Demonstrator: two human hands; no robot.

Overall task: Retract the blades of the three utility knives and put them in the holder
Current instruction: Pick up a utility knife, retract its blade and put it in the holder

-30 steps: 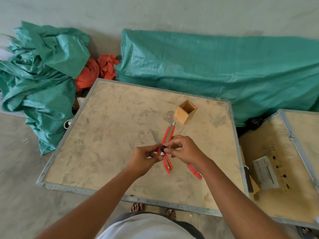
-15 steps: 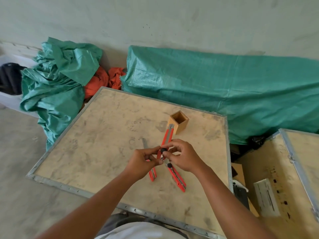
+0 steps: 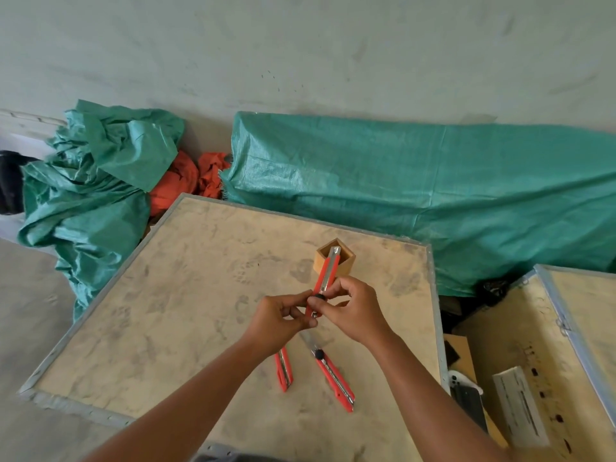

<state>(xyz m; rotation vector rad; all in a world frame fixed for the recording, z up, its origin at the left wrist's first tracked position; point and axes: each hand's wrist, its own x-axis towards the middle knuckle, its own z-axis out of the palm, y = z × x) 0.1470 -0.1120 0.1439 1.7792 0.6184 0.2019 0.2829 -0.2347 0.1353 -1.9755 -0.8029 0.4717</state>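
Observation:
Both hands hold one red utility knife (image 3: 325, 276) above the wooden board (image 3: 186, 295), its tip pointing away toward the small square wooden holder (image 3: 346, 266). My left hand (image 3: 283, 320) pinches the knife's lower body. My right hand (image 3: 353, 310) grips it at the black slider knob. No blade shows past its metal tip. Two more red utility knives lie on the board below my hands: one (image 3: 284, 368) partly under my left wrist, the other (image 3: 333, 378) to its right with its blade extended toward my hands.
Green tarpaulins (image 3: 416, 195) and orange cloth (image 3: 186, 185) lie behind the board against the wall. A second wooden crate (image 3: 533, 345) with a white label and a phone (image 3: 466, 400) beside it sits at the right. Bare floor is at the left.
The camera has tilted up and shifted, so the board sits lower in view. My hands keep hold of the same knife, whose tip now overlaps the holder.

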